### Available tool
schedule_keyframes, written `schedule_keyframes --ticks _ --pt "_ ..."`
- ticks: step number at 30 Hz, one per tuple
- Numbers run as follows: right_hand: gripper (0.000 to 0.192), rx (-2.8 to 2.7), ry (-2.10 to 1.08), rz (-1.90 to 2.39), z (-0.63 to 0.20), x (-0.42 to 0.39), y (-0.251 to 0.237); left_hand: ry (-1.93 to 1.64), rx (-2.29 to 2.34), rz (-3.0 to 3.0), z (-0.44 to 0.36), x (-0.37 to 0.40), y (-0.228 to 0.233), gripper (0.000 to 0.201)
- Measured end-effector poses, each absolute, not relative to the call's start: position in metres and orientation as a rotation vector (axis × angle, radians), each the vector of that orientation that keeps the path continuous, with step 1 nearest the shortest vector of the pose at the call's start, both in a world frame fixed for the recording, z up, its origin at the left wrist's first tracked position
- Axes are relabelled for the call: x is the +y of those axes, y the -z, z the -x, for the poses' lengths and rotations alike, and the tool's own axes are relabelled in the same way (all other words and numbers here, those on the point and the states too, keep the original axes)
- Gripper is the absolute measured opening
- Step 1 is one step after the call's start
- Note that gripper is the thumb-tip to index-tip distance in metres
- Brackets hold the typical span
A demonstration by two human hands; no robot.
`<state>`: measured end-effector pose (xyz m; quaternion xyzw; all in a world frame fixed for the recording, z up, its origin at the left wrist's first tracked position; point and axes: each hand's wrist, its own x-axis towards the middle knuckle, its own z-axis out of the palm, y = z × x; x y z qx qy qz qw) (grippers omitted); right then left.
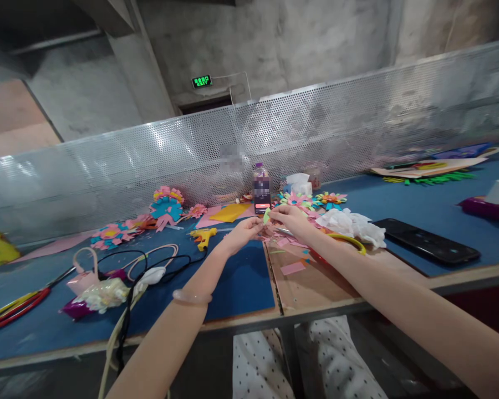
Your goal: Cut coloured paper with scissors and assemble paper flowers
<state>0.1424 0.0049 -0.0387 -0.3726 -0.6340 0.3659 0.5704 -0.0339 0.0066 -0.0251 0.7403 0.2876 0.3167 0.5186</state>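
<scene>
Bare concrete walls rose behind a perforated metal screen (316,127) that fenced off the far edge of the table (241,282), and a green exit sign (202,81) glowed above a dark doorway. From the head camera, the table showed a blue covering with a bare wooden strip down its middle, littered with paper offcuts. Both arms reached out over that strip, so the work sat well ahead of the body where scraps could fall on the wood. The left hand (243,233) and the right hand (289,219) met fingertip to fingertip, each pinched shut on a small green paper piece (266,215) held up between them just above the table, likely so both could fold or press it at once. Finished paper flowers (166,206) lay to the left along the screen, out of the way. A yellow glue gun (203,237) rested near the left hand, its cord trailing off, within easy reach. A phone (261,195) leaned against a bottle beyond the hands, facing the person. Crumpled white tissue (351,224) and a dark tablet (428,241) lay to the right.
</scene>
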Motion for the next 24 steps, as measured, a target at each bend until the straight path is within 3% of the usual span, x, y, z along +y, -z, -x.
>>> schedule_keyframes --ticks 16,21,24 --pt "0.029 -1.399 -0.88 0.903 -0.14 0.007 0.042 -0.823 0.834 -1.911 0.033 0.01 0.028 0.03" --pt "0.03 -1.506 -0.842 0.978 -0.14 0.004 0.043 -0.805 1.302 -2.223 0.041 0.002 0.003 0.027" --pt "0.031 -1.734 -0.852 1.005 -0.133 0.0 0.046 -0.512 1.552 -2.359 0.072 -0.005 -0.03 0.024"
